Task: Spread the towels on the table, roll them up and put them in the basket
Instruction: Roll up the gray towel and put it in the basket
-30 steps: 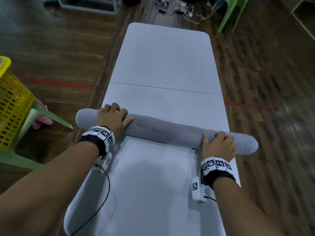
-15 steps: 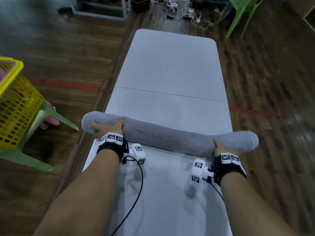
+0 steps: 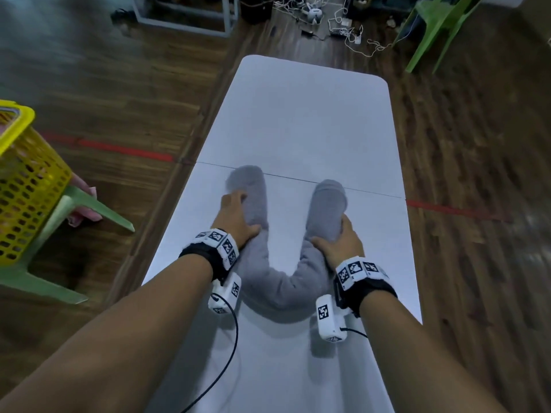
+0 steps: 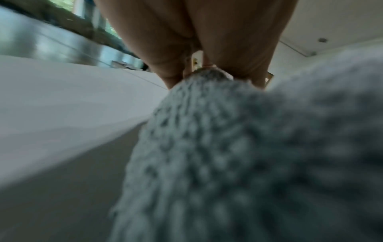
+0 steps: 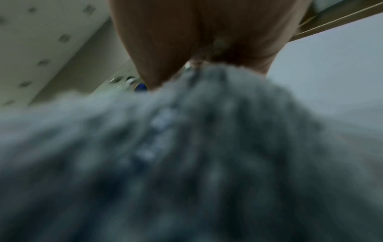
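A rolled grey towel (image 3: pixel 281 281) lies on the white tabletop (image 3: pixel 301 114), bent into a U whose two ends point away from the person. The left hand (image 3: pixel 237 219) grips the left limb from its outer side, the fingers (image 3: pixel 231 199) curled over the roll; the right hand (image 3: pixel 343 244) grips the right limb, thumb across its near side. Both wrist views show blurred grey pile running between thumb and fingers. A yellow basket (image 3: pixel 18 186) stands on a green stool (image 3: pixel 74 201) to the left, well apart.
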